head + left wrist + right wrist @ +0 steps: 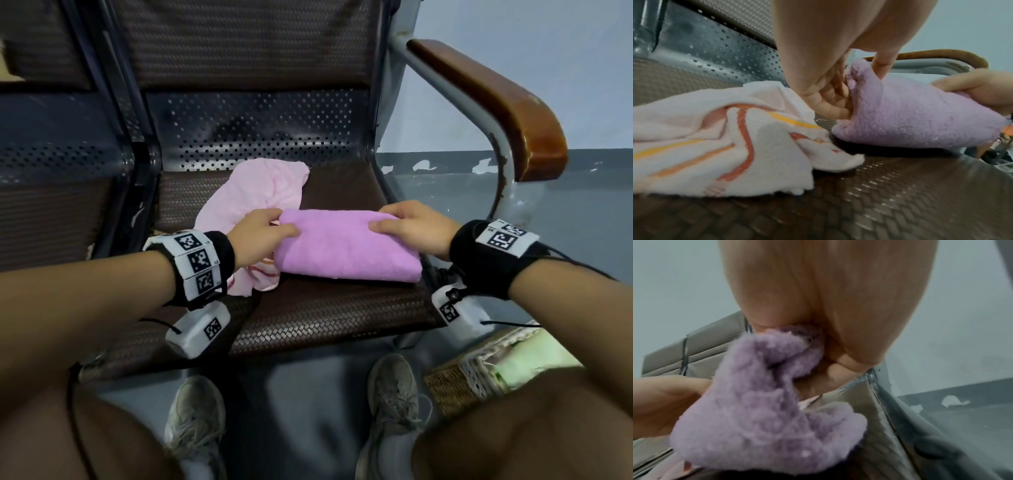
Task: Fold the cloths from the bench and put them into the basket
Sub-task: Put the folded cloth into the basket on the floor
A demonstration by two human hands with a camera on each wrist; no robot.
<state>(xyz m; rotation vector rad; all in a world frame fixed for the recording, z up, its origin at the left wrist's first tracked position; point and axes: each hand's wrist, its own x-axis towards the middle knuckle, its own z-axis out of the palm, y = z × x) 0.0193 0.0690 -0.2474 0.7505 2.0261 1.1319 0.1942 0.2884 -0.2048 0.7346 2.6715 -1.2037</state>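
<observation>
On the woven brown surface [308,318] of the perforated metal seat lies a fluffy lilac cloth [346,250], folded into a thick oblong. Left hand [263,233] pinches its left end, thumb on top, fingers curled underneath; right hand [414,226] grips the right end likewise. Just left and behind, a crumpled pale pink cloth [260,192] with orange and yellow stripes. Near right, on the floor, a wicker basket [455,380].

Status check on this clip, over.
Both hands, left hand and right hand, grip folded purple cloth ends. Pink cloth unfolded behind. Basket by right foot.
</observation>
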